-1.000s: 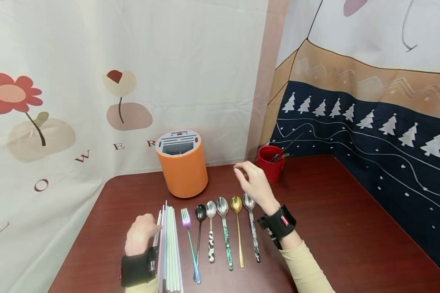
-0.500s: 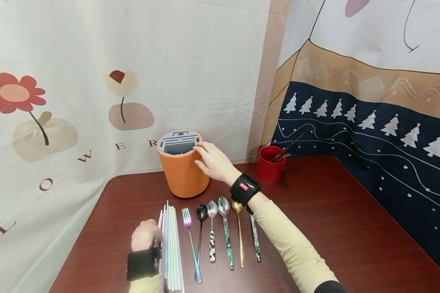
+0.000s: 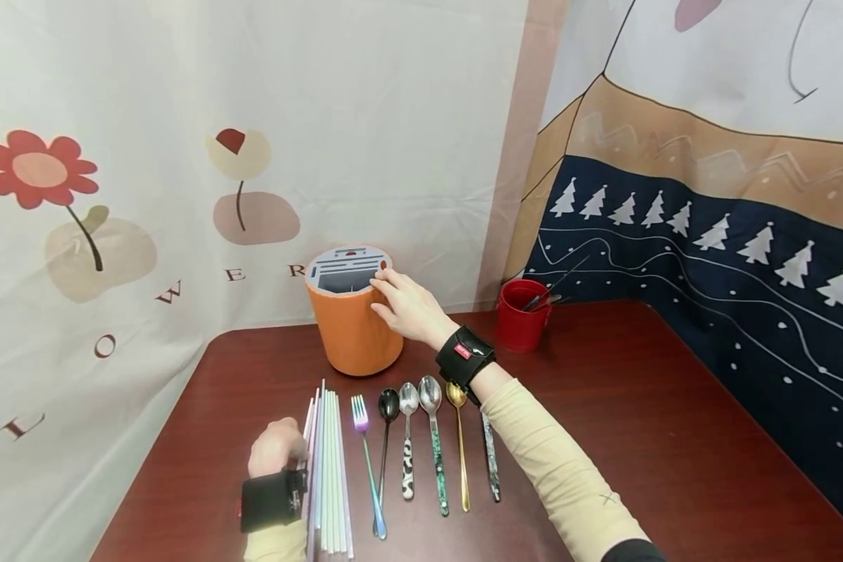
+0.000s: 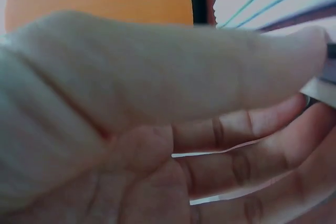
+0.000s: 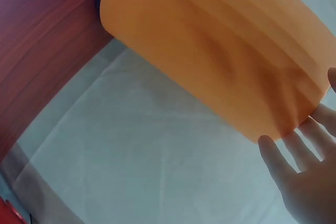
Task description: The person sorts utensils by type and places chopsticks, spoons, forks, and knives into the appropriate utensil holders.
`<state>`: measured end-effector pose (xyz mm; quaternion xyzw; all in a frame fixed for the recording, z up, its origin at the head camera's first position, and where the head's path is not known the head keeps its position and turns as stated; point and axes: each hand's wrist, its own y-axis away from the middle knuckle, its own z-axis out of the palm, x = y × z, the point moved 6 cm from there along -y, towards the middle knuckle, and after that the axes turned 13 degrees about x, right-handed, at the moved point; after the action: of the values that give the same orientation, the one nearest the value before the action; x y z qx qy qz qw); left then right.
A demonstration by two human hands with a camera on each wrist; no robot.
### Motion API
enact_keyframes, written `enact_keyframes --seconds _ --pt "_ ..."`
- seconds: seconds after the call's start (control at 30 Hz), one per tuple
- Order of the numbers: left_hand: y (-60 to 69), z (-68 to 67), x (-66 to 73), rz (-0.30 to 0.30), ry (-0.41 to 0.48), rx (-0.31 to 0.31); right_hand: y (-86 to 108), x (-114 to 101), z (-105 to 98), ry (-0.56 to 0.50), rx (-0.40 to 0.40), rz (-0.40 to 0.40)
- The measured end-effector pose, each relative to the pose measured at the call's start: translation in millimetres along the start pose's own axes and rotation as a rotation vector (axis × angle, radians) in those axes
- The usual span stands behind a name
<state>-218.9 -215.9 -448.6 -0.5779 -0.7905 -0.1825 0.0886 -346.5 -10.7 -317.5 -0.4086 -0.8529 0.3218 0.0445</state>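
Note:
My left hand (image 3: 275,451) lies against the left side of a bundle of pastel chopsticks (image 3: 330,476). In the left wrist view its thumb and bent fingers reach toward the sticks, but the fingertips run out of frame, so any grip is hidden. My right hand (image 3: 413,308) is at the upper right rim of the orange cylindrical utensil holder (image 3: 358,336), its fingers spread and fairly straight. Seen from the right wrist, the fingertips (image 5: 265,142) meet the edge of the holder (image 5: 210,51). The grey slotted top of the holder faces up.
A fork (image 3: 365,449), a black spoon (image 3: 388,406), a cow-print spoon (image 3: 408,460), a green-handled spoon (image 3: 436,453) and a gold spoon (image 3: 460,453) lie in a row. The right arm partly covers another handle (image 3: 491,460). A red bucket (image 3: 520,320) holding utensils stands behind.
My right hand has moved left from beside the red bucket to the holder's rim and stayed there. The left hand has stayed by the chopsticks, shifting only slightly.

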Motion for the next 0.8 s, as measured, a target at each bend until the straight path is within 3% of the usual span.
enact_keyframes --seconds 0.23,0.43,0.63,0.8 --pt "-4.6 3.3 -2.4 -0.014 -0.017 0.002 -0.7 0.5 -2.4 -0.012 -0.035 0.040" --pt "-3.9 4.9 0.1 0.010 -0.029 0.033 -0.8 -0.5 -3.5 -0.032 -0.050 0.057" --pt "-1.7 7.0 3.5 0.028 -0.045 0.021 -0.5 -1.2 -4.0 -0.036 -0.066 0.061" --pt "0.6 8.0 4.4 0.004 -0.022 0.007 -0.1 -0.6 -3.5 -0.040 -0.070 0.064"
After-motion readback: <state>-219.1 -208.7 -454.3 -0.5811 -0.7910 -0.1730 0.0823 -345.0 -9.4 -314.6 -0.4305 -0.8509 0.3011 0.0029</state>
